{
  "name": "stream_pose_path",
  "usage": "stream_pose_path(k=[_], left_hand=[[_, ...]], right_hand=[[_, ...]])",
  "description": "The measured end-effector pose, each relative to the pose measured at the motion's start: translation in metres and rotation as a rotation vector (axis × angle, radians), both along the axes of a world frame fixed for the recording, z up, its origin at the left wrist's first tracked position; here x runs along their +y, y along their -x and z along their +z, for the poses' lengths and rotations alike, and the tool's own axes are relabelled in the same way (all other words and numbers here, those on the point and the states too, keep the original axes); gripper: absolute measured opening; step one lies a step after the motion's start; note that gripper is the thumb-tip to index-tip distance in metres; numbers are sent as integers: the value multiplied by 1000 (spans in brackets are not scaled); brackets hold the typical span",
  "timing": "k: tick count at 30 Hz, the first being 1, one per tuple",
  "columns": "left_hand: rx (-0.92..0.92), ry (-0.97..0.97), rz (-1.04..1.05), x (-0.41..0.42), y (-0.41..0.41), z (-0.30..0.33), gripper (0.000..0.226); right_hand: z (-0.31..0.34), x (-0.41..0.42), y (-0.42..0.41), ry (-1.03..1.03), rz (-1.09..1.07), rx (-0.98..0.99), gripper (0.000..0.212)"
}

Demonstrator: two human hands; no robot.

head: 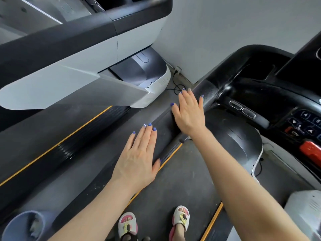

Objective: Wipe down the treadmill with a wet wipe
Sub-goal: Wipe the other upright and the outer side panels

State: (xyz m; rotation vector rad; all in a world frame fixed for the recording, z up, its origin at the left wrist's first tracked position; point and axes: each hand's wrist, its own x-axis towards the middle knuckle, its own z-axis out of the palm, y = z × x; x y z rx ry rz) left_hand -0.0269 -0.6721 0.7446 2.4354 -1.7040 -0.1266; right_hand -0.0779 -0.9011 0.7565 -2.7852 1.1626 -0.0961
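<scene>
On the belt of a black treadmill, seen from above, a person stands in pale slippers between two yellow edge lines. Its console fills the right side, with a padded black handrail curving round in front of a grey wall, numbered keys, a STOP button and a red safety clip. To the left stands a second, grey and white treadmill, its own yellow-edged deck running beside this one. Both bare arms reach forward. The left hand lies palm down with fingers straight and together, over the dark side rail; whether it touches the rail cannot be told. The right hand is farther ahead, fingers straight and slightly spread, its edge against the lower end of the handrail. Neither hand holds anything, and no wet wipe shows in either. At the lower left corner sits a blue-grey bin with crumpled pale material inside. A thin black cable trails along the floor by the wall.
</scene>
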Motion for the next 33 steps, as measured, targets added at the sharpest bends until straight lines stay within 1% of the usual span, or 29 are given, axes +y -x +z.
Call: stream_pose_path(k=[1,3,5,7,10,13,16,18,20,22,26,29,33], left_hand=[[3,-3,-1,0,0,0,81],[2,-2,-2,1,0,0,81],[-1,-4,-6,1,0,0,81],[-4,-3,-9,1,0,0,80],[8,-5,-7,1,0,0,81],[19,10,-4,1,-1,-2,81],[17,19,-1,1,-2,-3,81],[16,21,-2,2,-1,-4,83],[12,8,0,2,0,-3,86],[-2,-7,12,2,0,-2,87],[-23,-12,21,1,-1,1,82],[-29,7,18,7,1,4,80],[-54,67,94,33,1,5,77]], right_hand=[[1,-11,-12,2,-17,26,57],[1,-21,-28,3,-57,66,60],[0,-15,-29,23,-94,40,62],[-3,9,-14,21,-105,-38,61],[-5,62,17,-80,-86,-133,74],[-6,97,40,-112,-32,-113,84],[-6,80,34,-41,10,-85,82],[-3,52,16,0,25,-61,75],[0,26,-5,-5,18,-29,63],[3,11,-21,-10,11,-11,57],[2,10,-24,22,16,-14,63],[0,8,-21,37,28,-37,62],[-3,8,-21,39,32,-52,62]])
